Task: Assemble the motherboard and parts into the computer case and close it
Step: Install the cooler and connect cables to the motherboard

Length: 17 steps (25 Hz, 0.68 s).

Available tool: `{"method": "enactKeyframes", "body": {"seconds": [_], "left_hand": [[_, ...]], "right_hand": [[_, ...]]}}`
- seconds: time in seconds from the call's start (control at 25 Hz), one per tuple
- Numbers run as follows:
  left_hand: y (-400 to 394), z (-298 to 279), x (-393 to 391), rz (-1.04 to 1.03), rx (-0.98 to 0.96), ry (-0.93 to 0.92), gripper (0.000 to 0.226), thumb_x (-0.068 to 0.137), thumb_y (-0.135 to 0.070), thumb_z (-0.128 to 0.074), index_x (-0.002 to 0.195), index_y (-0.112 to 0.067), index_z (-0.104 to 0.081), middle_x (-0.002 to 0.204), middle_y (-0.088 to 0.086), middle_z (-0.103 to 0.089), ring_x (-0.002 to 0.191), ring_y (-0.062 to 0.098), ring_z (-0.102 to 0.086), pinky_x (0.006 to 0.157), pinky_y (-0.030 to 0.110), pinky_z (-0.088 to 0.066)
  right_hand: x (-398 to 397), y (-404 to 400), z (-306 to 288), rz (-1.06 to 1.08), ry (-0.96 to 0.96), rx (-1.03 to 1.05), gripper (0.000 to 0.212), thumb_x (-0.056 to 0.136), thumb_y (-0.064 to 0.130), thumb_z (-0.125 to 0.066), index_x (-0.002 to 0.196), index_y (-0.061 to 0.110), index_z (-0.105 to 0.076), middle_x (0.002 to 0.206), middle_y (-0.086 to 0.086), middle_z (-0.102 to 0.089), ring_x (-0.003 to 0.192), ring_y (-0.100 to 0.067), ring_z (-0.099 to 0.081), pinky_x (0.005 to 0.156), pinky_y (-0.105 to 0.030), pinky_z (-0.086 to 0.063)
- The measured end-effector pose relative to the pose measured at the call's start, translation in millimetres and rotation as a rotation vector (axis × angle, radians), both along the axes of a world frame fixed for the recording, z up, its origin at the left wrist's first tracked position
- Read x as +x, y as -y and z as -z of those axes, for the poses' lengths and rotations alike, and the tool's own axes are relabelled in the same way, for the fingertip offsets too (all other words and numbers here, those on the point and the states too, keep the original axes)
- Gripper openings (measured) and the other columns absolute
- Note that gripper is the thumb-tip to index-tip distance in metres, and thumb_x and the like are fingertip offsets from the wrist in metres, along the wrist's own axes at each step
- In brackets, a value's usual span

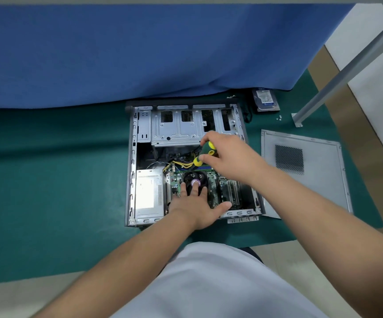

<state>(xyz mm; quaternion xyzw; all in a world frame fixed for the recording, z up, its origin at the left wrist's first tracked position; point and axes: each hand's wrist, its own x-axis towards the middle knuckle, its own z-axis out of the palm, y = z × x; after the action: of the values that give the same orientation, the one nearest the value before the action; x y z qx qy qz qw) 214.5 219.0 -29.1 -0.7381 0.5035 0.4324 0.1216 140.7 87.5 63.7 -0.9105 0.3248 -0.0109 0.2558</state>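
The open computer case lies on its side on the green mat. Inside it sits the green motherboard with a black CPU fan, yellow cables and a silver power supply at the left. My left hand rests flat on the motherboard, fingers spread over the fan. My right hand grips a green and yellow screwdriver, whose tip points down near the board's far edge. The grey side panel lies flat to the right of the case.
A hard drive lies behind the case at the right, by a blue cloth. Small screws sit near a metal table leg. Green mat stretches to the left.
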Motion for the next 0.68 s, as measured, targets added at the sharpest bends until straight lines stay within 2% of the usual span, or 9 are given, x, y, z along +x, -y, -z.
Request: {"method": "enactKeyframes", "body": {"seconds": [0.12, 0.28, 0.4, 0.68], "left_hand": [[-3, 8, 1, 0.011, 0.007, 0.02, 0.12, 0.067, -0.102, -0.002, 0.164, -0.031, 0.0, 0.169, -0.006, 0.019, 0.156, 0.034, 0.015, 0.121, 0.059, -0.013], [-4, 11, 1, 0.049, -0.022, 0.054, 0.123, 0.064, -0.103, 0.002, 0.164, -0.031, -0.001, 0.17, -0.003, 0.016, 0.156, 0.034, 0.017, 0.123, 0.059, -0.006], [-5, 12, 10, 0.054, -0.018, 0.018, 0.124, 0.061, -0.104, 0.001, 0.163, -0.034, -0.001, 0.17, -0.003, 0.016, 0.156, 0.037, 0.016, 0.123, 0.059, -0.012], [-9, 8, 27, 0.103, 0.001, -0.002, 0.136, 0.047, -0.112, -0.002, 0.162, -0.039, 0.001, 0.169, -0.004, 0.019, 0.155, 0.038, 0.017, 0.12, 0.062, -0.021]], "right_hand": [[15, -1, 10, -0.043, -0.019, 0.023, 0.026, 0.097, 0.041, -0.065, 0.116, 0.027, -0.055, 0.076, 0.015, -0.056, 0.066, 0.0, -0.052, 0.052, -0.026, -0.034], [25, -5, 17, -0.084, -0.071, 0.021, 0.028, 0.098, 0.039, -0.064, 0.12, 0.024, -0.055, 0.095, 0.003, -0.066, 0.078, -0.015, -0.06, 0.063, -0.034, -0.049], [33, -7, 17, -0.089, -0.094, 0.005, 0.028, 0.098, 0.039, -0.063, 0.121, 0.024, -0.055, 0.102, 0.0, -0.067, 0.086, -0.021, -0.061, 0.072, -0.039, -0.053], [49, -11, 15, -0.097, -0.101, 0.008, 0.028, 0.098, 0.04, -0.063, 0.12, 0.026, -0.054, 0.099, 0.001, -0.065, 0.083, -0.02, -0.06, 0.065, -0.035, -0.049]]}}
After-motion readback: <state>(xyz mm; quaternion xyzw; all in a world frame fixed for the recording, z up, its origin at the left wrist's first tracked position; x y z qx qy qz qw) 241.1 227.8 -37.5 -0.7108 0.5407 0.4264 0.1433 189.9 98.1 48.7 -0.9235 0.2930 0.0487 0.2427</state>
